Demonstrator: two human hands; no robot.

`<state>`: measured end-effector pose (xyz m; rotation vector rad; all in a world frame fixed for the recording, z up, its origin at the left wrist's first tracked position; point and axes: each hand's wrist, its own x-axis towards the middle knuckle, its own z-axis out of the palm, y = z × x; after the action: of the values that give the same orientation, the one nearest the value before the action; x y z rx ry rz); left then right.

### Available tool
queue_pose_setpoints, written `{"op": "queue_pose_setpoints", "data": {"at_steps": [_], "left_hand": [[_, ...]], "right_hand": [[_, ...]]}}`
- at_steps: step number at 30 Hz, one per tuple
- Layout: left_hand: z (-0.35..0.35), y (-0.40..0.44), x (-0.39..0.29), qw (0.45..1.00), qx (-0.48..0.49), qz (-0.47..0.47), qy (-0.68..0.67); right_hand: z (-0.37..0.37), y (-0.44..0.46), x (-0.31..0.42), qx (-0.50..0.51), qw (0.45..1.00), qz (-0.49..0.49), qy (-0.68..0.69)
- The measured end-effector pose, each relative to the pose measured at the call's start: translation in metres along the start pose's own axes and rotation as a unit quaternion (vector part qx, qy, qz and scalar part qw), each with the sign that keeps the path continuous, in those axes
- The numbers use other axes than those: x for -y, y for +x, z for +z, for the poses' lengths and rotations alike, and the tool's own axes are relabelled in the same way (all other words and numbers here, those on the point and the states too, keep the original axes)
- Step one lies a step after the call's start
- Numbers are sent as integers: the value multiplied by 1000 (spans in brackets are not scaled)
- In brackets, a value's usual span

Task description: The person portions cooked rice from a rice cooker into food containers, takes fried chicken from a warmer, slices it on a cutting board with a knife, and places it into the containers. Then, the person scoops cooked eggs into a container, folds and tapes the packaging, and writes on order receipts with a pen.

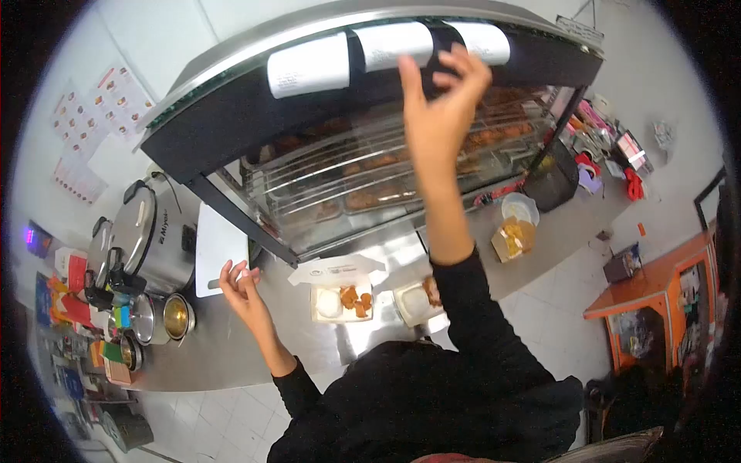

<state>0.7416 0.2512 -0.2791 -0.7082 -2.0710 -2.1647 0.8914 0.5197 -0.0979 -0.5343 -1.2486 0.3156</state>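
"From the head view, what step is in hand?"

"A reach, it seems. The person's right hand (pixel 444 100) is raised before the paper slips (pixel 394 45) along the cabinet (pixel 231 127) top, thumb and fingers spread, nothing visible between them. Whether it touches paper can't be told."

"And the left hand (pixel 245 295)?"

"Near the white board (pixel 216 241), fingers loosely bent. Whether they pinch the grey strip (pixel 218 283) beside them can't be told."

"What sits between the hands?"

"An open box (pixel 330 272) of food on the counter (pixel 204 351), with a second box (pixel 400 306) just beside it, partly behind the right sleeve (pixel 467 297)."

"The next move?"

"Gripping a slip would call for closing thumb and fingers on its edge."
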Motion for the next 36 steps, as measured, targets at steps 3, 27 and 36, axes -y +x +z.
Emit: {"op": "queue_pose_setpoints", "data": {"at_steps": [3,27,36], "left_hand": [[33,-12,-18,996,80,10,-49],[313,-248,-124,808,537,-198,-142],[434,-331,-207,725,610,-159,-279]], "right_hand": [[11,25,-19,56,968,142,199],[-441,-126,-405,364,710,590,-124],[-530,-143,-397,481,825,201,-219]]}}
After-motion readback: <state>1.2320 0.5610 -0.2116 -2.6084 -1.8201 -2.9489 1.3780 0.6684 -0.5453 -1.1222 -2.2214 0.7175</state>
